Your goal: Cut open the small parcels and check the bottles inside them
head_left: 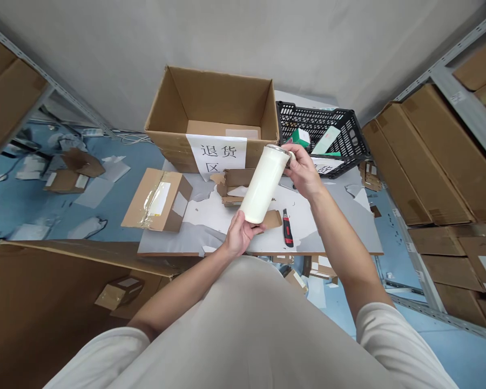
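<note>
A white cylindrical bottle (264, 186) with a metal rim is held tilted above the table, its top leaning to the right. My left hand (241, 235) grips its lower end with the fingers under the base. Around the rim and handle at its top, my right hand (302, 168) is closed. Behind the bottle lies a small torn-open cardboard box (231, 186). A red and black box cutter (287, 229) rests on the table to the right of the bottle's base.
The table (194, 246) bears a large open carton (174, 146) with a paper sign, a taped box (146, 197) at left, and a black crate (350, 135) holding green and white boxes. Another large carton (44, 302) stands at lower left. Shelves of boxes (441, 162) line the right.
</note>
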